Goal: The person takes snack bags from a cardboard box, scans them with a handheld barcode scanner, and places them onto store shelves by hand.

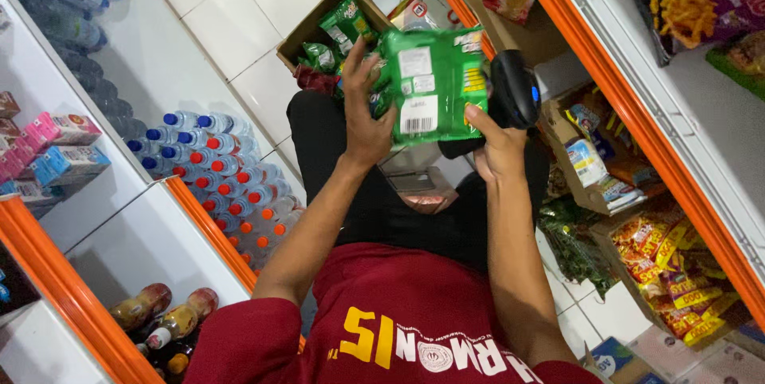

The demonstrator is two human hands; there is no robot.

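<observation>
Between two orange-edged shelf units, over a white tiled floor, a cardboard box of green snack bags sits far from the person. Nearer, a green snack packet (back side up, white labels showing) is gripped at its left edge by the left hand. At the packet's right edge, the right hand is closed around a black handheld scanner.

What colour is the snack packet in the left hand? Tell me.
Green snack packet, with white labels; head view.
</observation>
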